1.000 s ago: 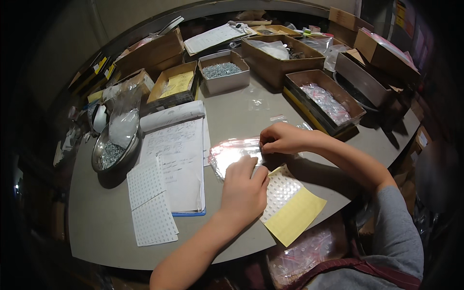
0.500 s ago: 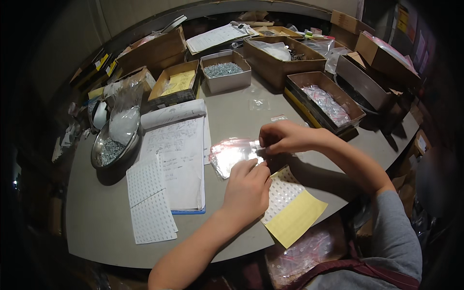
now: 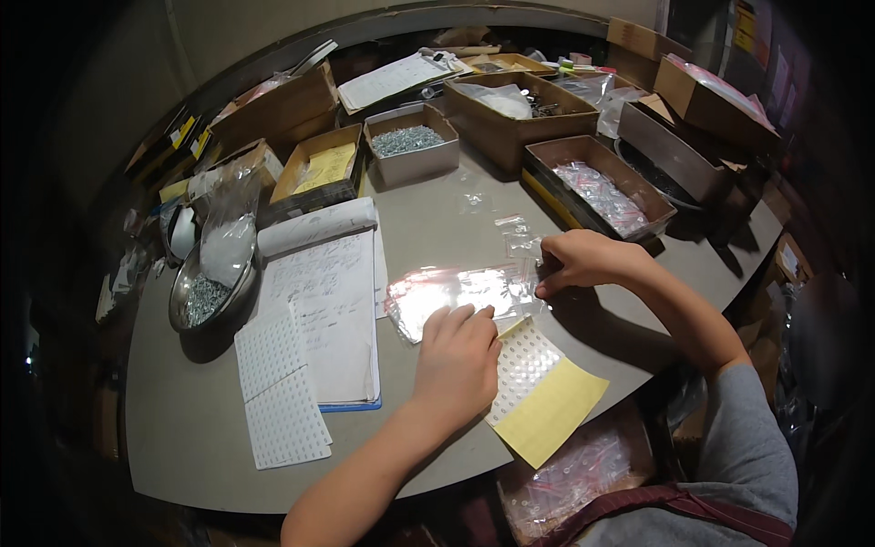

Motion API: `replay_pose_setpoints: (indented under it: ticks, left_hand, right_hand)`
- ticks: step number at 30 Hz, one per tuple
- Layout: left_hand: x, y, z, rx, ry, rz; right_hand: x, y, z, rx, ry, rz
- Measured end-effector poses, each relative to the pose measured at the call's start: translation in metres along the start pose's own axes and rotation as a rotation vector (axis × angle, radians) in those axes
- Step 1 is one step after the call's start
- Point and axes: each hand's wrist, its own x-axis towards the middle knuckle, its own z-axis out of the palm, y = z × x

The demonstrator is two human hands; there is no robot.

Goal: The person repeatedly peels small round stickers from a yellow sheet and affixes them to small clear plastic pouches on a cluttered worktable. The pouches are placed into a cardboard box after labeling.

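Observation:
Shiny clear zip bags with red-lined edges lie stacked on the table in front of me. My left hand rests palm down across the near edge of this stack, its fingers stretched out. Off the stack's right side, a clear plastic bag reaches to my right hand, whose thumb and fingers are closed at its edge; glare blurs the exact grip. Just beyond lie small filled bags. A label sheet with yellow backing sits right of my left hand, its far corner near the bags.
On the left are a written notepad, white label sheets and a metal bowl of small hardware. Along the back stand a box of small metal parts and a box of filled bags. Another bag-filled box is below the near edge.
My right hand has moved right, away from my left hand, and a clear bag now stretches from the stack toward it. The left hand stays on the stack. The view has shifted slightly.

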Motion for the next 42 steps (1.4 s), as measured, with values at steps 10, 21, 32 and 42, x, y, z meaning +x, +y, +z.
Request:
replay_pose_setpoints:
  ticks: [10, 21, 32, 42]
  left_hand:
    - [0.004, -0.002, -0.006, -0.095, -0.015, 0.043]
    - [0.007, 0.005, -0.015, -0.102, -0.054, 0.101]
    - [0.002, -0.003, -0.004, -0.22, -0.067, -0.041]
    - [0.001, -0.001, -0.005, -0.206, -0.039, -0.012]
  right_hand:
    - [-0.056, 0.0, 0.007, 0.341, 0.235, -0.336]
    - [-0.071, -0.037, 0.044, 0.249, 0.285, -0.526]
    - [-0.065, -0.031, 0.045, 0.492, 0.554, -0.685]
    - [0.034, -0.006, 0.059, 0.238, 0.493, -0.458]
